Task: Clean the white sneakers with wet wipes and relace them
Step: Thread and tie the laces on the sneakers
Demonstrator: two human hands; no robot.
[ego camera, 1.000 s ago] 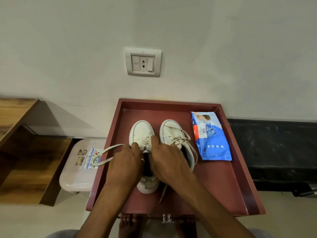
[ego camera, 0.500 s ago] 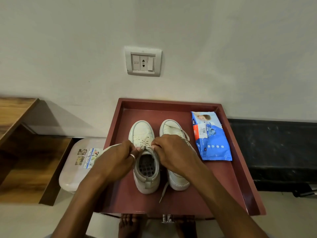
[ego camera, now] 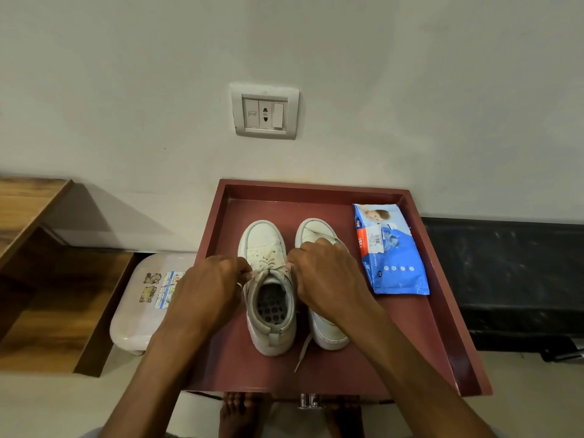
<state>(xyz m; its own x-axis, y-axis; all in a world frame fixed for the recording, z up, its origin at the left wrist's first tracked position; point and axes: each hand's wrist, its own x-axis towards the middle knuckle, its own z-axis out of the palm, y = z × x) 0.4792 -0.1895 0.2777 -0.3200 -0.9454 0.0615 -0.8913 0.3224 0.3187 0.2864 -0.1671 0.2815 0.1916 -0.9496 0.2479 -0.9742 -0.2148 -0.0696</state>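
- A wooden shelf unit (ego camera: 34, 248) stands at far left, at nine o'clock from the red tray (ego camera: 410, 343).
- A pale plastic stool (ego camera: 136, 311) with stickers sits just beside the tray's left rim, at about eight o'clock.
- The left hand (ego camera: 208, 289) has its fingers curled and pinches one end of the lace (ego camera: 272, 269) at the nine o'clock side of the left sneaker's opening.
- The left sneaker (ego camera: 268, 298) stands upright in the tray, toe at twelve o'clock and heel at six. The lace runs taut across its top eyelets between both hands.
- The right hand (ego camera: 328, 279) pinches the lace's other end at the three o'clock side and lies over the right sneaker (ego camera: 328, 330).
- The right sneaker stands parallel, just beside the left one. Its loose lace end (ego camera: 303, 352) trails toward six o'clock.
- The blue wet wipes pack (ego camera: 392, 251) lies flat at two o'clock in the tray, apart from the sneakers.
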